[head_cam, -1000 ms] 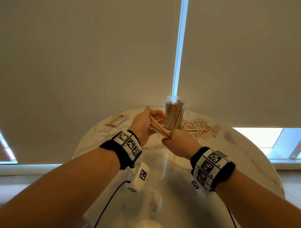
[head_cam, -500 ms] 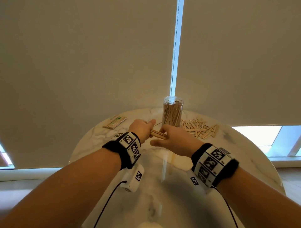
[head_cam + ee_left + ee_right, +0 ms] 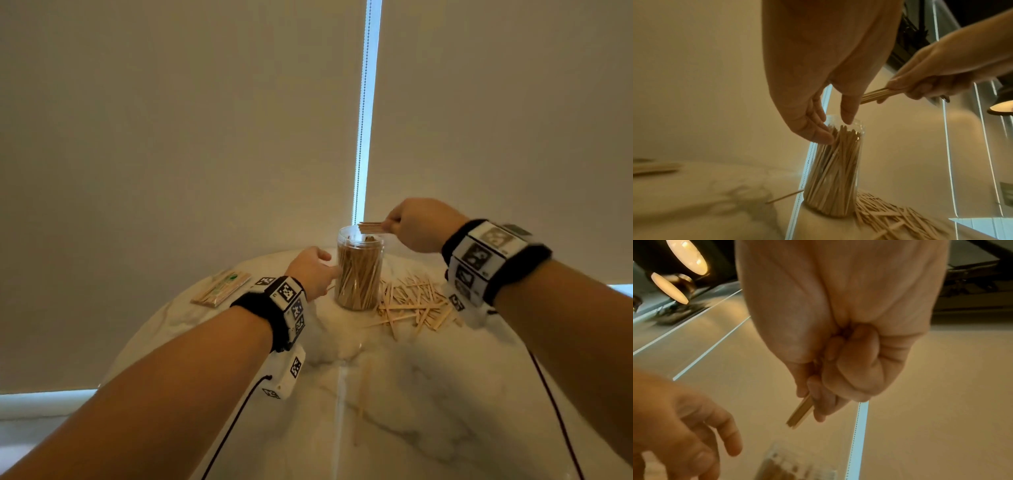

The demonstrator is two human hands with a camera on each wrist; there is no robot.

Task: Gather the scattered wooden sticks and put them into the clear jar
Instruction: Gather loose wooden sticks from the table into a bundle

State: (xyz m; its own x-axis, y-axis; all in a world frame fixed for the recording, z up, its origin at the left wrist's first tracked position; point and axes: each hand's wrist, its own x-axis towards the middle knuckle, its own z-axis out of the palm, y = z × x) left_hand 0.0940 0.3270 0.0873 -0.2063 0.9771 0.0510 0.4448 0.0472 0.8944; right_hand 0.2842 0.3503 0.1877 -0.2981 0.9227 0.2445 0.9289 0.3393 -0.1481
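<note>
Two hands work at the clear jar (image 3: 359, 270) on the table (image 3: 411, 394): the right hand (image 3: 416, 224) clamps a bundle of sticks (image 3: 371, 227) above its mouth, the left hand (image 3: 313, 270), fingers relaxed, touches its side. Loose sticks (image 3: 414, 303) lie just beside it.

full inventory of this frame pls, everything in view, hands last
jar: one, clear, upright on the table, packed with sticks
loose sticks: a pile, pale wood, on the table right of the jar
bundle of sticks: one, pale wood, above the jar mouth
packet of sticks: one, clear wrap, far left of the table
table: one, white marble, round
blinds: two, beige, behind the table
left hand: fingers relaxed at the jar's side
right hand: grip on the bundle
</note>
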